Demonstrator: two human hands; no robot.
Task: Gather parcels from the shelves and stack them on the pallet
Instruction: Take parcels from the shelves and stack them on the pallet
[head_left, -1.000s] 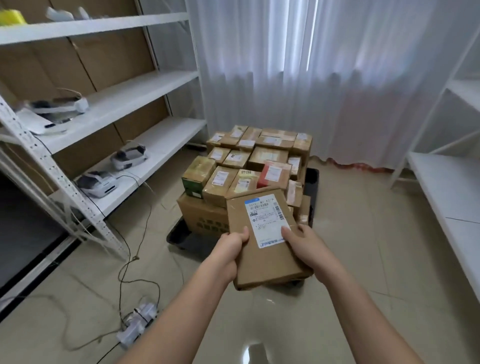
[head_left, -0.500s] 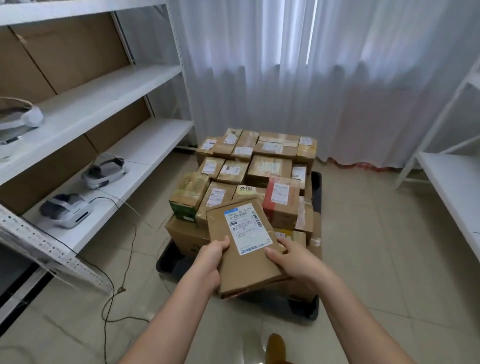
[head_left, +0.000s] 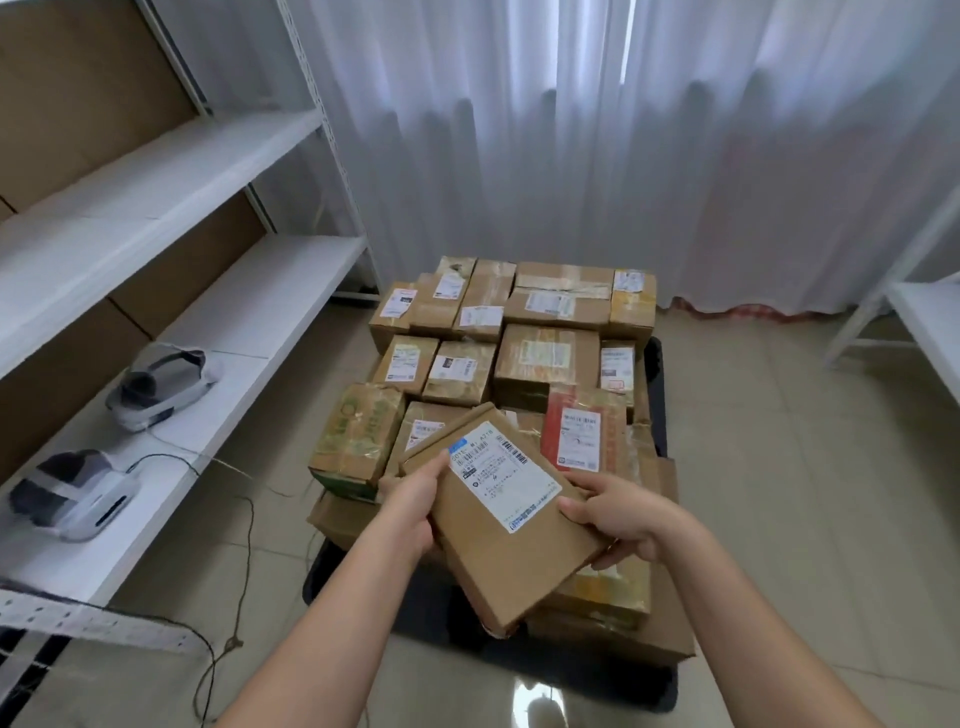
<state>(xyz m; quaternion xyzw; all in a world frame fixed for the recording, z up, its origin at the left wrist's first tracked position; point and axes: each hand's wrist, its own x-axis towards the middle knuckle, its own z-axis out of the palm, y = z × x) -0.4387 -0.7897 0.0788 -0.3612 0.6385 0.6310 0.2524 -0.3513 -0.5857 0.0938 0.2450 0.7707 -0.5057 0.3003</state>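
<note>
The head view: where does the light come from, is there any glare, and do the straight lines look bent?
In the head view, daylight comes through the white curtain behind the pallet; a bright glare patch lies on the floor tiles near the bottom edge; the shelf on the left bows from wide-angle distortion; the label on the held parcel is too soft to read.

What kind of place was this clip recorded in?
Probably a small parcel storeroom or sorting room: labelled cardboard parcels piled on a black pallet, white metal shelving along both sides, and both hands holding a flat labelled parcel.
</note>
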